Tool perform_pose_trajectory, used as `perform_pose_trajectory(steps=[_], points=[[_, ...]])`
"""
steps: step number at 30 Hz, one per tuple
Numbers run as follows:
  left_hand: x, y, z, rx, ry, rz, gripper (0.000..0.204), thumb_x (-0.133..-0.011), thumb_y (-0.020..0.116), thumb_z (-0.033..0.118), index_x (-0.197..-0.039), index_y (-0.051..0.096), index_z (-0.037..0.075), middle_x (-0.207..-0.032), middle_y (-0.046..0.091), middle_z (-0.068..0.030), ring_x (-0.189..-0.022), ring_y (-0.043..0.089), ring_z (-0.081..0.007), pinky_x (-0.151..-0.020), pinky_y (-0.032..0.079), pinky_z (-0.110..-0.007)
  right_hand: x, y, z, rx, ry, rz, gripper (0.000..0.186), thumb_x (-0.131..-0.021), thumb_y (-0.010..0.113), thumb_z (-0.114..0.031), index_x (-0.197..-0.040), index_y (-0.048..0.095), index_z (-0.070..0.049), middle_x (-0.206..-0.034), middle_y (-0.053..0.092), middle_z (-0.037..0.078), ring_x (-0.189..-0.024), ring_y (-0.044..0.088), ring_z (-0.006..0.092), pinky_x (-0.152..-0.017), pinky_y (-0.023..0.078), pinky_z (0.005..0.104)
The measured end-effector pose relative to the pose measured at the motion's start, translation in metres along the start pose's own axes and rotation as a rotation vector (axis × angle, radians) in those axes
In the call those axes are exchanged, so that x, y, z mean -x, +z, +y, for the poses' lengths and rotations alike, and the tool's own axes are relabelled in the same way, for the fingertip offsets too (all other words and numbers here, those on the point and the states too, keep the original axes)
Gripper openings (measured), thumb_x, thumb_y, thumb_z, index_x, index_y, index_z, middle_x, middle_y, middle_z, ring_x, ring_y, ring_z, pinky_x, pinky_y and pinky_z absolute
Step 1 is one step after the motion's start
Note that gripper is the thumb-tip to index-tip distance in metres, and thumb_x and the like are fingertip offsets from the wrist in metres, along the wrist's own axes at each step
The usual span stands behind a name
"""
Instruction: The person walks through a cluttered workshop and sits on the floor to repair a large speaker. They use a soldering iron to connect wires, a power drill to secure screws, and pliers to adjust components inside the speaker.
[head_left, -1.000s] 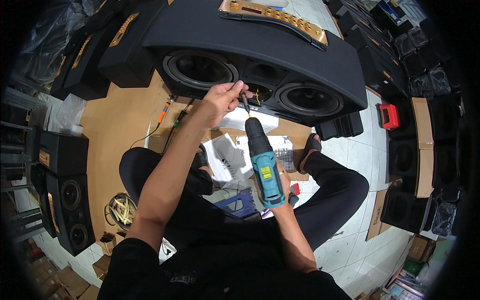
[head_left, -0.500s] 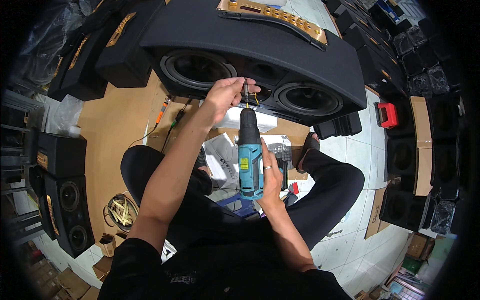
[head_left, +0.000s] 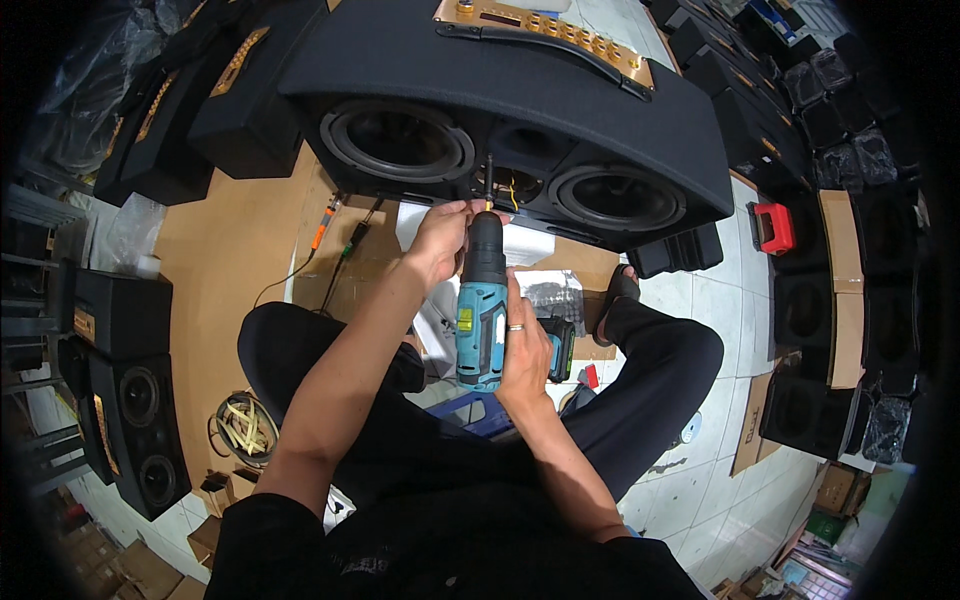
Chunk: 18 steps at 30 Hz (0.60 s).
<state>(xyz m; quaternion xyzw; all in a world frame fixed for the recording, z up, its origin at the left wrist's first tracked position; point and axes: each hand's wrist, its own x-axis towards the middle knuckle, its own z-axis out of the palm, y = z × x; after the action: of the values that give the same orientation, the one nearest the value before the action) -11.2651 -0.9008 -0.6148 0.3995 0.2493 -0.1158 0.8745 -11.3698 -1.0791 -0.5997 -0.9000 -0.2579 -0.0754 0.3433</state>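
Observation:
A black speaker cabinet (head_left: 510, 85) with a gold control panel and black carry handle lies before me, its cones facing me. My right hand (head_left: 524, 345) is wrapped round a teal and black cordless drill (head_left: 480, 325) pointing away from me. From its chuck a long dark bit (head_left: 489, 178) reaches toward the opening between the two cones. My left hand (head_left: 440, 242) is closed, its fingertips pinched at the base of the bit just ahead of the chuck. A yellow wire (head_left: 514, 192) hangs in the opening beside the bit.
An orange soldering iron (head_left: 322, 226) and a green-handled screwdriver (head_left: 355, 236) lie on cardboard at left. White foam (head_left: 530, 243) sits under the cabinet's front. More speakers (head_left: 140, 390) stand left; a red case (head_left: 772, 229) and stacked black cabinets (head_left: 802, 310) stand right.
My left hand has slid back along the bit from its far end toward the chuck. The drill has shifted slightly left and forward, and its bit now shows uncovered.

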Motion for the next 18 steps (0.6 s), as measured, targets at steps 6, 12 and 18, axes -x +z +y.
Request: perform_pose_trajectory(steps=[6, 12, 18], points=[[-0.002, -0.007, -0.004, -0.083, 0.025, -0.027, 0.025, -0.104, 0.051, 0.015, -0.112, 0.061, -0.006, -0.107, 0.070, -0.0171, -0.103, 0.068, -0.0212, -0.094, 0.055, -0.031, -0.004, -0.006, -0.009, 0.120, 0.020, -0.034, 0.086, -0.074, 0.061, 0.005, -0.154, 0.030, -0.003, -0.102, 0.055, 0.019, -0.084, 0.062, 0.0397, -0.074, 0.050, 0.0453], [-0.009, -0.022, 0.011, -0.533, 0.303, -0.017, 0.030, -0.103, 0.056, 0.023, -0.100, 0.069, -0.004, -0.091, 0.072, -0.0079, -0.081, 0.065, -0.0124, -0.074, 0.052, -0.028, 0.002, -0.019, -0.014, 0.078, 0.042, -0.115, 0.090, -0.072, 0.062, 0.007, -0.156, 0.030, -0.006, -0.107, 0.055, 0.017, -0.090, 0.062, 0.0392, -0.079, 0.051, 0.0442], [0.008, -0.011, 0.033, -0.202, 0.283, -0.071, 0.028, -0.104, 0.055, 0.018, -0.119, 0.062, -0.005, -0.108, 0.070, -0.0139, -0.096, 0.068, -0.0196, -0.088, 0.056, -0.032, 0.025, -0.019, 0.002, -0.124, -0.105, 0.005, 0.078, -0.076, 0.063, 0.005, -0.151, 0.040, -0.002, -0.108, 0.060, 0.020, -0.092, 0.064, 0.0368, -0.080, 0.053, 0.0412]])
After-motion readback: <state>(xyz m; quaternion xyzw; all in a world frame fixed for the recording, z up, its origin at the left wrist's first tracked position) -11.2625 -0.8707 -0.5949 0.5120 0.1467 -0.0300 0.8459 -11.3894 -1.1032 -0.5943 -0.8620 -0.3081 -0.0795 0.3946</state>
